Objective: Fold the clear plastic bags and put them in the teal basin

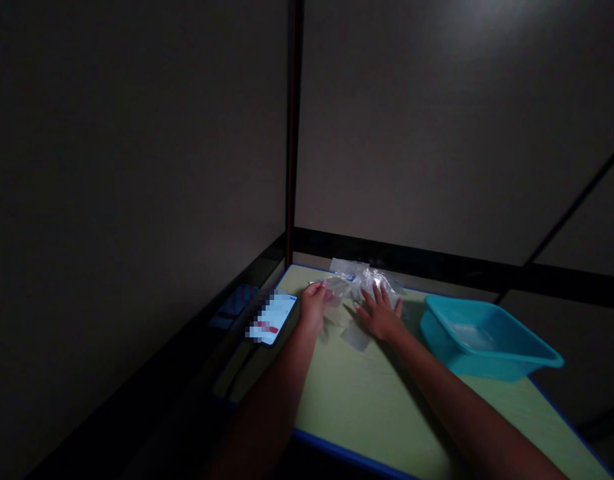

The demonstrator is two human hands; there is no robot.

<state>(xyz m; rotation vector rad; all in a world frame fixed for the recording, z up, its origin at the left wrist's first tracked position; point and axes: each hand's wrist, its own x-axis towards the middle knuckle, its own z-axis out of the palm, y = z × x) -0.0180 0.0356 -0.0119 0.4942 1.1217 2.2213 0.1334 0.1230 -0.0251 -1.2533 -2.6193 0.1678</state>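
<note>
Clear plastic bags (381,280) lie in a crumpled heap near the far edge of the light green table (357,407). My left hand (315,303) is closed at the left side of the heap, its fingertips pinching a piece of the clear plastic. My right hand (380,312) rests on the heap with its fingers spread, palm down. A small flat clear packet (355,338) lies on the table just below and left of my right hand.
A turquoise plastic basin (491,337) stands on the table's right side. A lit phone (274,320) is at the left, with a dark cable below it. Walls with dark trim rise behind the table and at its left.
</note>
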